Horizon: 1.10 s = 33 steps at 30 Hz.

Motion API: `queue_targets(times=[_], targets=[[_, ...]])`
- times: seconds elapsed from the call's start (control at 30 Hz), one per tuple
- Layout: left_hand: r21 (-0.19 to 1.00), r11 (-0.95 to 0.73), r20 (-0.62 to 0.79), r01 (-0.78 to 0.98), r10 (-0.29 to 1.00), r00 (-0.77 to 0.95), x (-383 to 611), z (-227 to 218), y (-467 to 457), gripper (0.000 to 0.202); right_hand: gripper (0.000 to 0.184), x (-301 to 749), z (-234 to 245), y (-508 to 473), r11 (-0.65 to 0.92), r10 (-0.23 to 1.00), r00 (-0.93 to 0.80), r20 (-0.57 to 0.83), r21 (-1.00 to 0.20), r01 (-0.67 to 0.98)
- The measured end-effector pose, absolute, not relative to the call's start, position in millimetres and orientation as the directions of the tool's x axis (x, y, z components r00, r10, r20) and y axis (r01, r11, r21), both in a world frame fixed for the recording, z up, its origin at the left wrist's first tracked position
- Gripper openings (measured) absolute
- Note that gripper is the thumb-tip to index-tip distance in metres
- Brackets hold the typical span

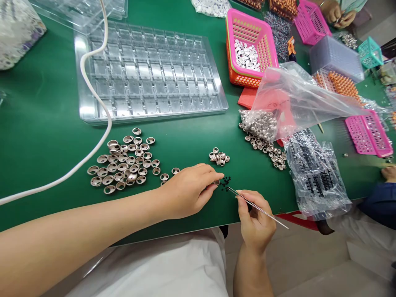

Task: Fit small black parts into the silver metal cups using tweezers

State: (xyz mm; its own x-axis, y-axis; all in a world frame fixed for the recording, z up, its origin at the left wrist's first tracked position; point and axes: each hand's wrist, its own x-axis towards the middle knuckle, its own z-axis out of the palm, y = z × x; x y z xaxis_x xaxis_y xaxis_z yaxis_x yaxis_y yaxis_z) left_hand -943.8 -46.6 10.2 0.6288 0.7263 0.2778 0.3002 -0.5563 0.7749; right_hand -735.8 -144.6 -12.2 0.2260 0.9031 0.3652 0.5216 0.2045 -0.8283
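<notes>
My right hand grips a pair of metal tweezers, whose tips point at a little heap of tiny black pieces on the green table. Close by, my left hand has its thumb and fingers closed on a small metal ring-shaped part, partly hidden by the fingers. Just beyond the hands lies a small cluster of silvery metal parts. To the left is a larger spread of oval metal housings with holes in them; a few lie right beside my left hand.
A clear compartment tray lies behind, with a white cable crossing its left side. At the right are stacked pink baskets, a plastic bag of metal parts and a bag of black parts. Another person's hands are at the far right.
</notes>
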Motion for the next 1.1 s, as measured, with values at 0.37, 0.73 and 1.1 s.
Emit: queue_targets(times=[0.37, 0.73, 1.1], targets=[[0.771, -0.567, 0.296, 0.29, 0.722, 0.625, -942.8, 8.9, -46.1, 0.027, 0.024, -734.9, -14.5, -145.1, 0.236, 0.883, 0.231, 0.408, -0.813, 0.532], [0.769, -0.566, 0.285, 0.296, 0.719, 0.634, -944.1, 9.1, -46.0, 0.027, 0.026, -737.4, -14.7, -145.2, 0.241, 0.869, 0.26, 0.421, -0.819, 0.521], [0.765, -0.569, 0.287, 0.303, 0.721, 0.631, -944.0, 9.0, -46.0, 0.025, 0.026, -740.9, -14.4, -144.8, 0.236, 0.858, 0.269, 0.437, -0.801, 0.55]])
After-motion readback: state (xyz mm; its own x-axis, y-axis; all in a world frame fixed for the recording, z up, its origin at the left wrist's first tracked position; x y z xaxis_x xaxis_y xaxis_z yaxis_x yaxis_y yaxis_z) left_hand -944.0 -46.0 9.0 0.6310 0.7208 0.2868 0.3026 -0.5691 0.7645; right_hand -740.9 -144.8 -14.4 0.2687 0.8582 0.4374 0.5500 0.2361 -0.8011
